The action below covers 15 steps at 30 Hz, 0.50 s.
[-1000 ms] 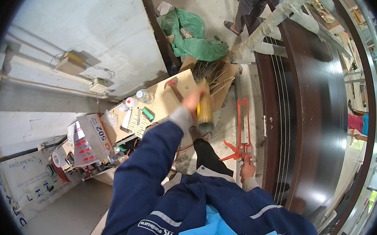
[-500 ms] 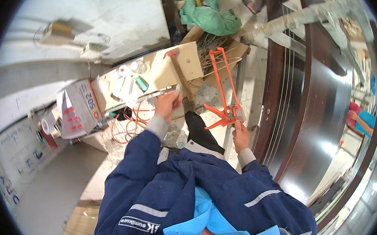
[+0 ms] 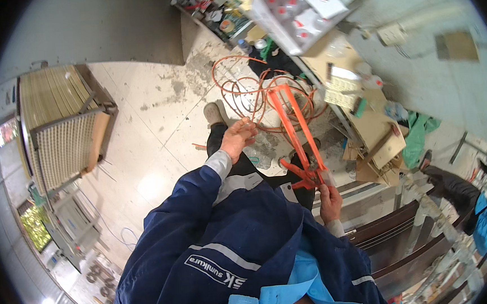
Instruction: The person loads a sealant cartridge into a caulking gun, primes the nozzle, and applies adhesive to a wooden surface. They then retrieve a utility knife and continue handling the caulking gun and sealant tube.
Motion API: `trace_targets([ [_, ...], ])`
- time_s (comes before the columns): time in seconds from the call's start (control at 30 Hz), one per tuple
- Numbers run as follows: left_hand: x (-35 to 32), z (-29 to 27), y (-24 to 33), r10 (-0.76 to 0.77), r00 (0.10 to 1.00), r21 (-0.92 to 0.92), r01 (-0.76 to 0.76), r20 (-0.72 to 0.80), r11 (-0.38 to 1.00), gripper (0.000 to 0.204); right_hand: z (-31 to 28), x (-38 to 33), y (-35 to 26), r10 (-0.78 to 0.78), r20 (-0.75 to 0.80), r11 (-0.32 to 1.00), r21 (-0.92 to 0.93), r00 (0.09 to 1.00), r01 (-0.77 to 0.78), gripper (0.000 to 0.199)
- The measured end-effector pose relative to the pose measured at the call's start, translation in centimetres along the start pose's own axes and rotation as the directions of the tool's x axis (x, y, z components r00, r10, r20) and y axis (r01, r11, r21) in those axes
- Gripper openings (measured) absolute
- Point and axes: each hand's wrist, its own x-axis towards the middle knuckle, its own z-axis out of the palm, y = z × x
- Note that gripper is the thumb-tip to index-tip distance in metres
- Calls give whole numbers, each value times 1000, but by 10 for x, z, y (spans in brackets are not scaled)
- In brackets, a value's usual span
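Observation:
My right hand [image 3: 330, 201] grips the rear end of an orange caulking gun [image 3: 299, 126], near its trigger and handle, which stick out to the left. The gun's open frame points away from me, and no cartridge shows in it. To the left of it, in front of my body, is my left hand [image 3: 239, 139]. Its fingers are loosely bent and a little apart, with nothing seen in them. Beyond both hands, a coiled orange hose [image 3: 262, 101] lies on the floor, partly behind the gun's frame.
A bench [image 3: 372, 125] at the right carries small items and a hammer [image 3: 383, 144]; a box [image 3: 296, 18] of red-capped bottles stands farther along. Dark brown panels [image 3: 387, 228] lie at right, near a person [image 3: 455, 189]. A rack of panels [image 3: 64, 128] stands left.
My view has swung left, so the bench and box now appear to the right. The caulking gun has stayed in my right hand. My left hand's fingers have loosened.

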Motion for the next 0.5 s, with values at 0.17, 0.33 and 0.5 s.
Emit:
trace_targets([
  [0.17,53,-109,21,-165,950,-74,190,266,979,70,203,49,-77,65,135,959,-281,989,-24,26],
  [0.33,115,-212,52,-32,992,-2,32,125,999,64,388,81,-119,289,298,892,-429,910,-143,38],
  [0.5,172,-301,73,-89,996,21,88,18,996,44,452,130,-145,345,364,904,-377,865,-202,35],
])
